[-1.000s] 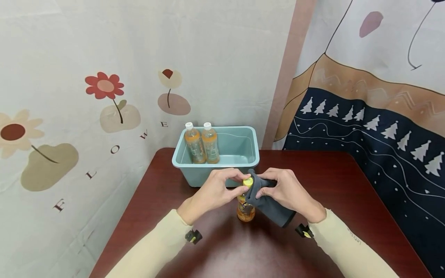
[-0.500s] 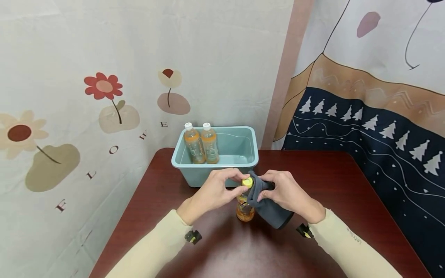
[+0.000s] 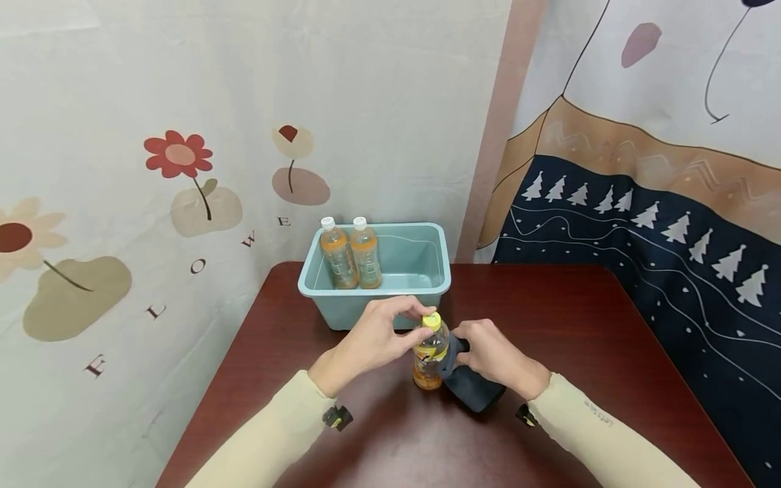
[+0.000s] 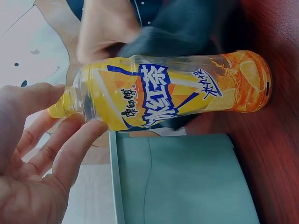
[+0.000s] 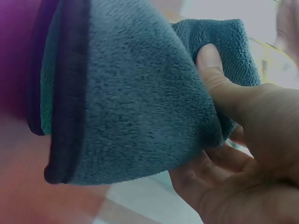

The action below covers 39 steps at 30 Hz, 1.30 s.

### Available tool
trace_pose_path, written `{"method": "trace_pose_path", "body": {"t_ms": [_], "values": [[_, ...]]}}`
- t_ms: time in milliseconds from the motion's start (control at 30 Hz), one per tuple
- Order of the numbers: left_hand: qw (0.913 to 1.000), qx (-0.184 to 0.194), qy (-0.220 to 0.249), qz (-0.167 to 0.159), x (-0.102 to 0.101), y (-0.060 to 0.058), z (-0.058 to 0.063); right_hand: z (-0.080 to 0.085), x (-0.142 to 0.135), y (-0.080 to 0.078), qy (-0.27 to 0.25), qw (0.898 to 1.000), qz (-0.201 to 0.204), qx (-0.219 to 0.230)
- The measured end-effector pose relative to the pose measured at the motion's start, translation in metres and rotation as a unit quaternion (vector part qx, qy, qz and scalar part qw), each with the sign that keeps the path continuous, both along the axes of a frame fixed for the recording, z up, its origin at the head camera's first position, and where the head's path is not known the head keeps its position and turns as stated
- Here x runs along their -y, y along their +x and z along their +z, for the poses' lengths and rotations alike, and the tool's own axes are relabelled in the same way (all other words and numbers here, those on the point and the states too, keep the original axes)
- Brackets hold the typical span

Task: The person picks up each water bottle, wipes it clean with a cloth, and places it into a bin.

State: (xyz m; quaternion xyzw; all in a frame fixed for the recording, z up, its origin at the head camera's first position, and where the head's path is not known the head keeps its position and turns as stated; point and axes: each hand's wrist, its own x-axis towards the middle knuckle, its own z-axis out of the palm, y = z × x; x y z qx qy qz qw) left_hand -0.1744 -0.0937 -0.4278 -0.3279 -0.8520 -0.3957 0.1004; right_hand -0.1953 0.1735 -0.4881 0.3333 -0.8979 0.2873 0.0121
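Note:
A bottle of iced tea [image 4: 159, 91] with a yellow cap and yellow label stands upright on the table in front of the bin. My left hand [image 3: 381, 339] pinches it at the cap between thumb and fingers, as the left wrist view also shows. In my right hand [image 3: 495, 354] is a dark grey cloth [image 5: 145, 98], gripped between thumb and fingers. Folded cloth lies against the right side of the bottle at label height, and its loose end hangs toward the table. The bottle's far side is hidden in the head view.
Behind the bottle stands a light blue plastic bin [image 3: 366, 308]. Two white-capped bottles, one of them the left bottle [image 3: 339, 257] and the other the right bottle [image 3: 366, 257], stand in its left part. A printed curtain [image 3: 390, 122] hangs behind the dark red table [image 3: 549, 305].
My right hand has moved down with the cloth, from the bottle's neck to its side, baring the neck and upper label. The left hand still holds the cap.

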Motion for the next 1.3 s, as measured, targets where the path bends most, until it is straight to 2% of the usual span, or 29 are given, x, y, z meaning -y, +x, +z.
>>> {"method": "trace_pose_path", "body": {"t_ms": [233,333,433,633,833,1067,1300], "values": [[1.0000,-0.008,0.001,-0.005,-0.002,0.000,-0.001,-0.035,0.004,-0.008,0.022,0.999,0.025,0.032],[1.0000,-0.007,-0.001,-0.004,-0.003,0.000,0.000,-0.041,0.003,-0.009,0.017,0.998,0.026,0.046],[1.0000,-0.004,-0.002,0.000,-0.003,0.000,0.000,-0.040,0.003,-0.008,0.004,0.998,0.029,0.054],[1.0000,-0.003,-0.003,0.001,-0.002,0.001,0.001,-0.019,-0.001,-0.005,-0.022,0.998,0.018,0.048],[1.0000,0.002,0.003,-0.001,0.000,0.001,0.002,0.015,-0.007,-0.002,-0.030,0.999,0.001,0.018],[0.9999,0.014,-0.004,0.003,0.002,0.000,0.004,0.052,-0.010,0.003,-0.053,0.998,-0.017,0.016],[0.9998,0.015,-0.015,0.001,0.000,0.002,0.009,0.067,-0.007,0.006,-0.082,0.997,-0.007,-0.009]]}}
